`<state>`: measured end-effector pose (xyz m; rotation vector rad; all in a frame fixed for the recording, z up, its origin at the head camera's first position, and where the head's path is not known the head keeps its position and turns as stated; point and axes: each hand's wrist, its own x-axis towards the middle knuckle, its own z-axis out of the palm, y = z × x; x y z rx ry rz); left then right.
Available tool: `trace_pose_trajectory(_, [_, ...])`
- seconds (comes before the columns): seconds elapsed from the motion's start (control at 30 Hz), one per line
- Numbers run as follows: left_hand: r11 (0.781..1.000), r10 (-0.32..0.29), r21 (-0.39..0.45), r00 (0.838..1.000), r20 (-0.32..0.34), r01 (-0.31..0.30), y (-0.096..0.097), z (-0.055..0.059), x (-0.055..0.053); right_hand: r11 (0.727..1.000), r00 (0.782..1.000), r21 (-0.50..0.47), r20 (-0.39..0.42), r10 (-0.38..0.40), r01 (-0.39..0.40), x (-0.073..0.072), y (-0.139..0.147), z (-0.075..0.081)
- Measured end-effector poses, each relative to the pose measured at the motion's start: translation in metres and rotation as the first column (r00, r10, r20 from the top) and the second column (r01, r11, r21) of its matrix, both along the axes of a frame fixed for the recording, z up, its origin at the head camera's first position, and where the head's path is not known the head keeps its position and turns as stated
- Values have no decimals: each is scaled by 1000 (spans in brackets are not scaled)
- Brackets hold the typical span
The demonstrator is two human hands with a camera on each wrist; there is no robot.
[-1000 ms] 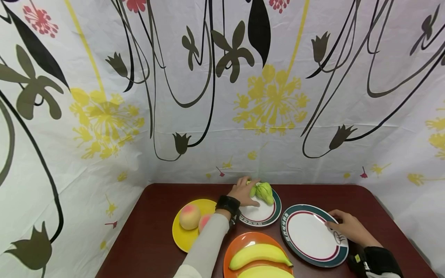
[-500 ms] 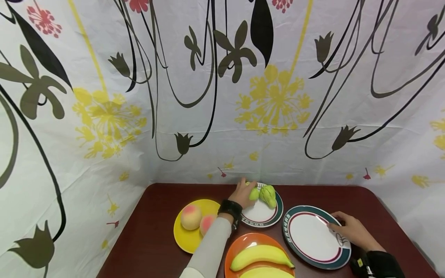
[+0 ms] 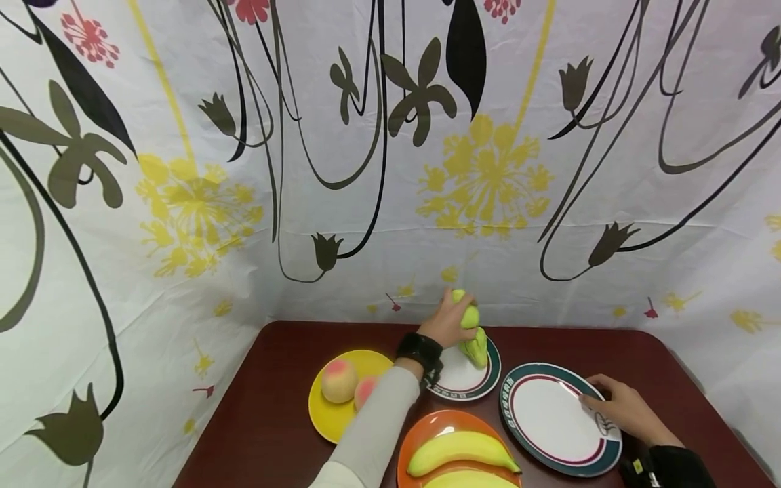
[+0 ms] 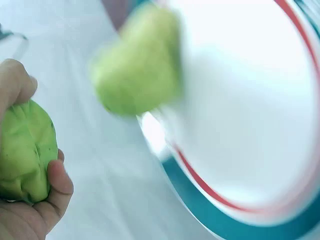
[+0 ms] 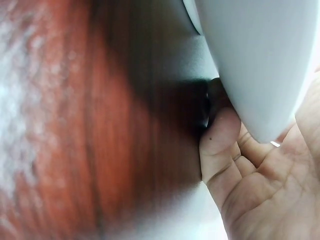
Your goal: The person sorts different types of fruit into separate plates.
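My left hand [image 3: 444, 324] grips a green chayote [image 3: 468, 316] above the far white plate with a teal rim [image 3: 457, 390]. In the left wrist view the fingers and thumb wrap round this wrinkled chayote [image 4: 27, 150], clear of the plate. A second chayote [image 3: 475, 350] lies on that plate, blurred in the left wrist view. On the right, my right hand [image 3: 628, 410] pinches the edge of a larger white plate with a teal rim [image 3: 549, 417], which bears no food. Fingers curl under its rim in the right wrist view.
A yellow plate [image 3: 323, 410] with two peaches [image 3: 339, 381] sits at the left, partly behind the left sleeve. In front, an orange plate [image 3: 421, 434] holds two bananas [image 3: 460, 453]. A patterned cloth [image 3: 390, 203] hangs behind the dark red table [image 3: 256, 413].
My left hand has closed on one chayote and lifted it off the far plate, up and slightly right. My right hand stays at its plate's rim. The head view has shifted slightly.
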<state>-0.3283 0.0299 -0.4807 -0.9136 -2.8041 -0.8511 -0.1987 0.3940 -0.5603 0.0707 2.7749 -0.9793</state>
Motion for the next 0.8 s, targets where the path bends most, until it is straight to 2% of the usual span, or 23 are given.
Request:
trace_pose_trajectory(0.07, [998,-66,21,998,-11,66,20,9,8,1000,1000,2,2,-4,4,2,0,0])
trace_pose_trajectory(0.2, [989,-150,2,986,-69,151,61,10,27,1000,1000,-3,9,-13,13,4,0,0])
trace_pose_trajectory(0.27, [985,-172,-22,982,-81,171,81,3,39,1000,1000,-3,13,-19,19,4,-1,0])
trace_pose_trajectory(0.33, [982,-186,-57,980,-66,183,98,-5,51,1000,1000,5,12,-26,26,4,-1,0])
trace_pose_trajectory(0.5, [966,-198,-171,980,-11,193,133,-34,75,999,1000,20,10,-27,26,4,-2,0])
trace_pose_trajectory(0.67, [937,-230,-274,973,-11,218,155,-61,91,1000,1000,14,-2,0,0,3,-2,0])
trace_pose_trajectory(0.8, [903,-269,-359,962,-49,234,162,-72,96,1000,1000,-2,-25,19,-19,3,-1,1])
